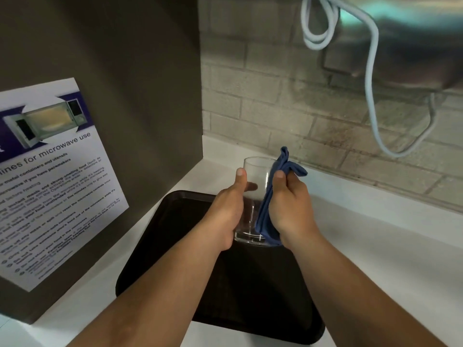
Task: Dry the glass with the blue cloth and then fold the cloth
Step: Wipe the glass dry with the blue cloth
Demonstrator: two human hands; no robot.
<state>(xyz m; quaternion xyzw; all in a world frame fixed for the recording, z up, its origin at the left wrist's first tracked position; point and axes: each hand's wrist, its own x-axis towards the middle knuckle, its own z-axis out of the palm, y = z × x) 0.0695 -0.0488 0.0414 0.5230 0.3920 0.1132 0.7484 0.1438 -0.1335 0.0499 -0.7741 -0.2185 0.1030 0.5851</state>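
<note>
The left hand (225,209) is wrapped around the glass (255,196) and holds it up in the air. Its thumb lies flat on the near side of the glass, close to the rim, and its fingers show through the clear wall on the far side. The glass is upright and tips a little away from the person.

The right hand (288,206) grips the blue cloth (273,196) and presses it against the right side of the glass, across from the left hand. The cloth is bunched up. It runs down between the right palm and the glass, from above the rim to the thick base. One end pokes up above the right thumb, and a fold sticks out past the fingers on the far side. The right thumb rests on top of the cloth, near the rim.

Right under both hands is a dark tray (175,246) on a white counter (375,246). The glass does not touch the tray. To the left of the left hand, a paper sign (50,184) about microwave use is stuck on a dark panel. Behind the hands is a brick wall (275,96), and a pale cord (370,71) hangs up and to the right of the right hand.
</note>
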